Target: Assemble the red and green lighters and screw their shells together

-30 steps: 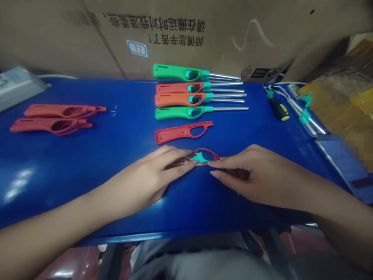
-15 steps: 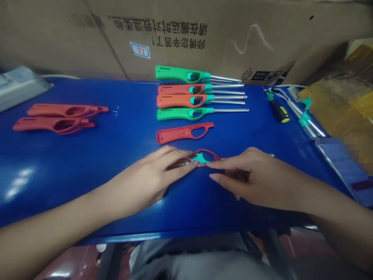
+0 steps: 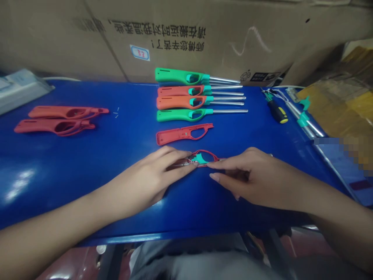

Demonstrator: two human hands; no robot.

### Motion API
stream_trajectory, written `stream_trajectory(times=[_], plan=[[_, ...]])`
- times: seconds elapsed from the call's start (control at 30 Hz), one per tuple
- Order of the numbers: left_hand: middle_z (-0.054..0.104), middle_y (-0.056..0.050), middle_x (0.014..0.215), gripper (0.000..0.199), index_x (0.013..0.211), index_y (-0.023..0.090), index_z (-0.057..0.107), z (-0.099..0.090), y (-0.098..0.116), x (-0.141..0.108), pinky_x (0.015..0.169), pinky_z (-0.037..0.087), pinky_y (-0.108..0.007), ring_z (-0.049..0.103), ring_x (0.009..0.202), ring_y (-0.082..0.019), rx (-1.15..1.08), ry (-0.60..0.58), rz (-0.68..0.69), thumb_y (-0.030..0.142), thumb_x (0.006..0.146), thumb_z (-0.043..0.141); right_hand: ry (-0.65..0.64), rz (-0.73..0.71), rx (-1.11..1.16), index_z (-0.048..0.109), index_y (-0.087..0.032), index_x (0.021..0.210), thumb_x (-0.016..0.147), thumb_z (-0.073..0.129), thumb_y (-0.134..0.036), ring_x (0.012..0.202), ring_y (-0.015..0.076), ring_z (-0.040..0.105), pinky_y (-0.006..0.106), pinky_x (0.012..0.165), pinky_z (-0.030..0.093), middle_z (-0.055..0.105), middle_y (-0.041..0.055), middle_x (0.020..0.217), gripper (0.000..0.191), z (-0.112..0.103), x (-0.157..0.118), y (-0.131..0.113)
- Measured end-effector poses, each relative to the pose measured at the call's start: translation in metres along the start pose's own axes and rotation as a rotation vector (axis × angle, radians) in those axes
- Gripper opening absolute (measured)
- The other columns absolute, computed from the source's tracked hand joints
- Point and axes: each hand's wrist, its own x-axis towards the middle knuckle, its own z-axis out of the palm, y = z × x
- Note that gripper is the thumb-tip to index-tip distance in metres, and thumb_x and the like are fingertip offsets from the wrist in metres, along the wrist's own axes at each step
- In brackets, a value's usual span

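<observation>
An opened red gas lighter (image 3: 206, 151) lies in front of me, its inner parts showing. Its teal trigger (image 3: 201, 159) and a thin wire are visible between my hands. My left hand (image 3: 154, 171) is closed over the handle end, with thumb and index fingertips at the trigger. My right hand (image 3: 259, 179) presses its index fingertip on the lighter's lower edge, just right of the trigger; its other fingers curl in and hide most of the metal tube. Just beyond lies the loose red casing half (image 3: 171, 136), hollow side up.
Several assembled green and orange lighters (image 3: 177, 115) lie in a row at the back. Red casings (image 3: 52, 126) and tiny screws (image 3: 116, 112) are at left. A screwdriver (image 3: 276, 111), metal tubes (image 3: 312, 130) and bagged parts sit right. A cardboard box (image 3: 72, 42) walls the table's back.
Both hands keep the same hold on the lighter. The view has shifted very slightly; nothing on the table has visibly moved.
</observation>
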Motion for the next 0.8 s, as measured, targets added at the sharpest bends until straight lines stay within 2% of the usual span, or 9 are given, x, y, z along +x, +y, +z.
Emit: stream_trajectory(times=[0.13, 0.3, 0.5, 0.63, 0.73, 0.8], plan=[[0.048, -0.013, 0.149, 0.065, 0.151, 0.021, 0.045, 0.0006, -0.0006, 0.0003, 0.110, 0.049, -0.044, 0.045, 0.134, -0.028, -0.002, -0.007, 0.001, -0.001, 0.090, 0.051, -0.022, 0.016, 0.009, 0.072, -0.025, 0.072, 0.098, 0.055, -0.033, 0.044, 0.0088, 0.050, 0.029, 0.049, 0.030, 0.063, -0.0065, 0.049, 0.033, -0.0003, -0.0008, 0.0002], [0.048, -0.013, 0.149, 0.063, 0.151, 0.021, 0.046, 0.0011, -0.0011, 0.0007, 0.110, 0.048, -0.044, 0.045, 0.134, -0.028, -0.005, -0.005, -0.001, 0.000, 0.091, 0.051, 0.010, -0.004, -0.009, 0.075, -0.026, 0.076, 0.098, 0.056, -0.033, 0.046, 0.0090, 0.053, 0.029, 0.052, 0.032, 0.065, -0.0063, 0.052, 0.029, -0.0023, -0.0008, 0.0001], [0.049, -0.013, 0.148, 0.062, 0.150, 0.020, 0.047, 0.0004, -0.0011, 0.0012, 0.109, 0.049, -0.044, 0.046, 0.133, -0.028, -0.007, -0.004, -0.001, 0.000, 0.091, 0.050, 0.026, 0.007, -0.076, 0.070, -0.024, 0.067, 0.097, 0.056, -0.032, 0.048, 0.0096, 0.055, 0.029, 0.053, 0.030, 0.066, -0.0055, 0.052, 0.034, -0.0021, -0.0009, -0.0020], [0.049, -0.013, 0.148, 0.064, 0.151, 0.020, 0.046, 0.0003, -0.0011, 0.0019, 0.110, 0.049, -0.045, 0.045, 0.134, -0.028, -0.006, -0.001, 0.006, 0.000, 0.090, 0.050, 0.003, 0.019, -0.139, 0.071, -0.025, 0.070, 0.099, 0.055, -0.034, 0.055, 0.0124, 0.059, 0.029, 0.056, 0.032, 0.068, -0.0037, 0.058, 0.034, -0.0005, -0.0029, -0.0028], [0.049, -0.013, 0.148, 0.065, 0.151, 0.020, 0.046, 0.0004, -0.0008, 0.0020, 0.109, 0.050, -0.045, 0.046, 0.133, -0.029, -0.007, -0.004, 0.004, 0.000, 0.090, 0.050, 0.020, 0.008, -0.198, 0.072, -0.026, 0.074, 0.099, 0.055, -0.036, 0.065, 0.0158, 0.064, 0.030, 0.061, 0.036, 0.071, -0.0024, 0.064, 0.032, -0.0001, -0.0041, -0.0024], [0.049, -0.013, 0.148, 0.064, 0.151, 0.021, 0.046, 0.0004, -0.0006, 0.0016, 0.109, 0.050, -0.045, 0.046, 0.133, -0.029, -0.011, 0.001, 0.001, 0.000, 0.090, 0.050, 0.037, 0.012, -0.213, 0.074, -0.026, 0.076, 0.099, 0.055, -0.037, 0.065, 0.0157, 0.064, 0.029, 0.061, 0.036, 0.072, -0.0023, 0.065, 0.031, -0.0023, -0.0048, -0.0021]])
